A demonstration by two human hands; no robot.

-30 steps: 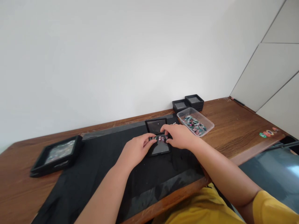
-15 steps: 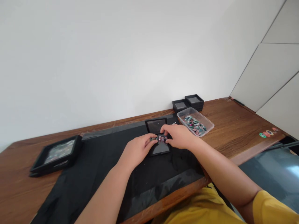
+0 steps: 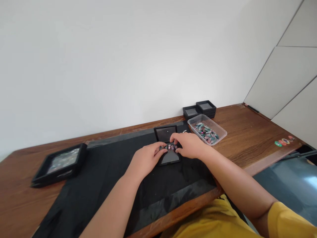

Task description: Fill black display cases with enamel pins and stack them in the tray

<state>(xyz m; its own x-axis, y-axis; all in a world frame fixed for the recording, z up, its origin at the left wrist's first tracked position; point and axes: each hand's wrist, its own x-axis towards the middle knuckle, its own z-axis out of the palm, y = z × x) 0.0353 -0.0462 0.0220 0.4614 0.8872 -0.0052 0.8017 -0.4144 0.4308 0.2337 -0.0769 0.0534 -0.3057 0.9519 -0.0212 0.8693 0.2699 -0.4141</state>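
Both my hands meet over a small black box (image 3: 170,158) that lies on a black mat (image 3: 104,178). My left hand (image 3: 146,159) has its fingers curled at the box's left edge, its fingertips touching small multicoloured stones (image 3: 169,147) in the box. My right hand (image 3: 188,144) pinches at the same stones from the right. Just behind lies a black lid with a clear pane (image 3: 165,133).
A clear plastic tub (image 3: 207,129) of multicoloured stones stands right of the hands. Two small black boxes (image 3: 199,109) sit behind it by the wall. At the left a larger black tray (image 3: 60,163) rests on the wooden table (image 3: 247,138).
My fingers have shifted slightly over the stones in the box; both hands stay in the same place.
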